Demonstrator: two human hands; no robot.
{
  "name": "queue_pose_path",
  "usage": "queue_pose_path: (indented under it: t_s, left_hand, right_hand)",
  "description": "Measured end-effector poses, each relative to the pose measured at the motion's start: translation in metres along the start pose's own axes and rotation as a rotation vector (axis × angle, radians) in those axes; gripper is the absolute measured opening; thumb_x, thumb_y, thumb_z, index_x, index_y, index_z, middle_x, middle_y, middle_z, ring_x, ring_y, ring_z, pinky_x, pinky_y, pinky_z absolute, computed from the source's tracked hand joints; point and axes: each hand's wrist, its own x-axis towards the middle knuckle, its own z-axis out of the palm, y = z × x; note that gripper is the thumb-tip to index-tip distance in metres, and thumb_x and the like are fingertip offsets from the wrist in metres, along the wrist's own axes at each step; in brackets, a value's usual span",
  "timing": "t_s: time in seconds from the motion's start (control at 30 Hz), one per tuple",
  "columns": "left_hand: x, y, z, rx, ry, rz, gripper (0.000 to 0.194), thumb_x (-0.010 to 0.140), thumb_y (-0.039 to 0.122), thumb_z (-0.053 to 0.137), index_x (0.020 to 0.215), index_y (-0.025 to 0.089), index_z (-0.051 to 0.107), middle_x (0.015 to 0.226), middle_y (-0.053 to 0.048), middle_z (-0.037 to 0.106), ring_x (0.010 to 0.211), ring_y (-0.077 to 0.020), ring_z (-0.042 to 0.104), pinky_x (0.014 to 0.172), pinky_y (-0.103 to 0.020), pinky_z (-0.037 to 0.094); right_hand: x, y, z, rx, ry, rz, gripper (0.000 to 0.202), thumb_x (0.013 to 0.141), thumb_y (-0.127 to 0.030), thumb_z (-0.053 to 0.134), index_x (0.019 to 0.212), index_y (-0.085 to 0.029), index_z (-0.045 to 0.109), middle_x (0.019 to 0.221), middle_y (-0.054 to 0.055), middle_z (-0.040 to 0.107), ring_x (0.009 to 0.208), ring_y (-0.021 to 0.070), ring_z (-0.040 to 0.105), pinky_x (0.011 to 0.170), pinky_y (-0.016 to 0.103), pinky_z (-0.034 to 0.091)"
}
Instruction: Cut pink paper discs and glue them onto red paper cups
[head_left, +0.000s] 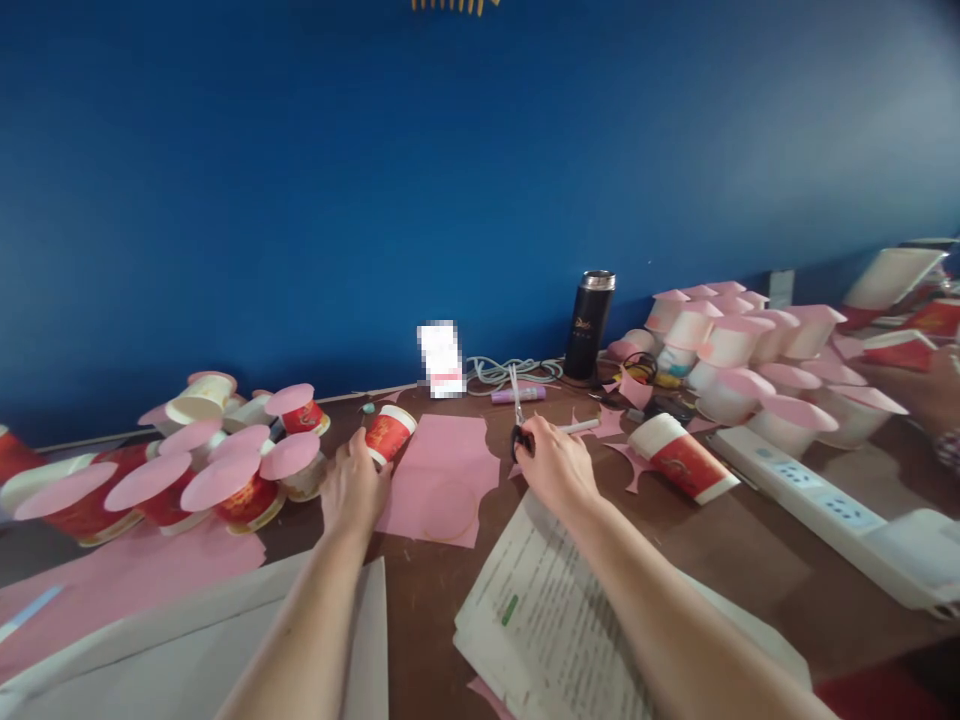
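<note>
Just at the fingertips of the L hand [352,485], a red cup [390,436] w/ white rim sits tilted, mouth up and away; fingers are curled round its near end, so the hand is part-closed on it. R hand [559,465] is curled tight on the black handles of scissors [517,437], blades pointing away from the person; can't tell if the blades are apart.

Btwn the two hands, a pink sheet [439,465] lies flat, edges partly cut away, faint ring outline on its near end. Beyond R hand: purple glue stick [529,395] by the blades, then coiled cable [506,372] and, a bit R, a black flask [589,325] upright near the blue wall [480,200].

R of R hand: pink scraps [609,422], another red cup on its side [684,458], then a white power strip [802,500]; past those, a cluster of white cups w/ pink tops [739,345]. Under R forearm, printed pages [540,610].

L of L hand: group of cups w/ round pink tops [225,480], mostly red, a few tipped over; nearer the person, pink paper [172,565] and a pale board [225,625], the latter under L forearm. All on a brown tabletop [424,630].
</note>
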Motion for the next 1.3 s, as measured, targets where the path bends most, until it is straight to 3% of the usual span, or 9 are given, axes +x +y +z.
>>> queue_pose_path:
  t_s: [0.23, 0.47, 0.57, 0.67, 0.77, 0.9, 1.1, 1.3]
  left_hand:
    - [-0.007, 0.004, -0.004, -0.327, 0.275, 0.023, 0.064, 0.074, 0.043, 0.063, 0.127, 0.015, 0.041, 0.112, -0.016, 0.057, 0.103, -0.0324, 0.057, 0.081, -0.043, 0.047]
    - [-0.014, 0.012, -0.018, -0.424, 0.404, 0.207, 0.056, 0.079, 0.040, 0.060, 0.128, 0.017, 0.043, 0.122, -0.016, 0.051, 0.120, -0.0305, 0.046, 0.096, -0.043, 0.042]
    - [-0.014, 0.013, -0.018, -0.477, 0.415, 0.201, 0.060, 0.078, 0.042, 0.062, 0.129, 0.017, 0.043, 0.122, -0.016, 0.052, 0.119, -0.0300, 0.047, 0.098, -0.044, 0.041]
    - [-0.012, 0.014, -0.014, -0.654, 0.380, 0.109, 0.066, 0.073, 0.045, 0.066, 0.128, 0.017, 0.043, 0.119, -0.014, 0.055, 0.105, -0.0262, 0.057, 0.089, -0.040, 0.048]
    - [-0.010, 0.014, -0.013, -0.930, 0.255, 0.009, 0.060, 0.071, 0.046, 0.068, 0.120, 0.017, 0.048, 0.112, -0.012, 0.061, 0.095, -0.0223, 0.062, 0.080, -0.035, 0.051]
    - [-0.008, 0.011, -0.021, -1.135, 0.128, -0.066, 0.044, 0.079, 0.048, 0.059, 0.109, 0.017, 0.056, 0.103, -0.008, 0.066, 0.093, -0.0199, 0.063, 0.081, -0.032, 0.050]
    - [-0.008, 0.005, -0.032, -0.930, 0.170, -0.076, 0.043, 0.082, 0.053, 0.052, 0.104, 0.018, 0.064, 0.100, -0.006, 0.068, 0.090, -0.0203, 0.062, 0.079, -0.031, 0.049]
    - [-0.010, 0.006, -0.022, -0.579, 0.335, 0.174, 0.049, 0.076, 0.055, 0.060, 0.110, 0.019, 0.060, 0.106, -0.008, 0.065, 0.099, -0.0246, 0.057, 0.089, -0.037, 0.043]
  right_hand:
    - [-0.003, -0.002, -0.003, -0.122, -0.172, -0.003, 0.014, 0.082, -0.031, 0.056, 0.091, -0.021, 0.058, 0.085, 0.006, 0.070, 0.086, 0.0230, 0.065, 0.075, 0.033, 0.034]
    - [-0.003, 0.001, 0.007, -0.043, -0.146, -0.041, 0.009, 0.078, -0.031, 0.062, 0.081, -0.022, 0.063, 0.083, 0.005, 0.069, 0.080, 0.0224, 0.063, 0.068, 0.031, 0.038]
    - [0.006, 0.015, 0.003, 0.060, 0.000, 0.046, 0.017, 0.086, -0.035, 0.052, 0.087, -0.025, 0.066, 0.090, 0.004, 0.069, 0.081, 0.0203, 0.063, 0.066, 0.030, 0.040]
    - [0.015, 0.033, 0.002, 0.048, 0.154, 0.118, 0.024, 0.087, -0.024, 0.047, 0.099, -0.024, 0.068, 0.104, 0.007, 0.067, 0.094, 0.0224, 0.060, 0.077, 0.032, 0.042]
    - [0.019, 0.048, 0.008, -0.028, 0.084, 0.103, 0.034, 0.081, -0.015, 0.050, 0.108, -0.026, 0.069, 0.111, 0.008, 0.066, 0.106, 0.0261, 0.055, 0.088, 0.037, 0.039]
    - [0.017, 0.053, 0.013, -0.111, -0.008, 0.151, 0.030, 0.081, -0.021, 0.053, 0.105, -0.027, 0.071, 0.117, 0.009, 0.064, 0.110, 0.0334, 0.052, 0.084, 0.044, 0.040]
    - [0.015, 0.045, 0.003, -0.159, -0.037, 0.197, 0.024, 0.078, -0.025, 0.060, 0.097, -0.024, 0.073, 0.103, 0.016, 0.064, 0.108, 0.0374, 0.050, 0.082, 0.048, 0.039]
    - [0.016, 0.040, 0.001, -0.175, -0.027, 0.260, 0.020, 0.079, -0.028, 0.060, 0.094, -0.018, 0.069, 0.101, 0.018, 0.062, 0.107, 0.0375, 0.052, 0.083, 0.051, 0.039]
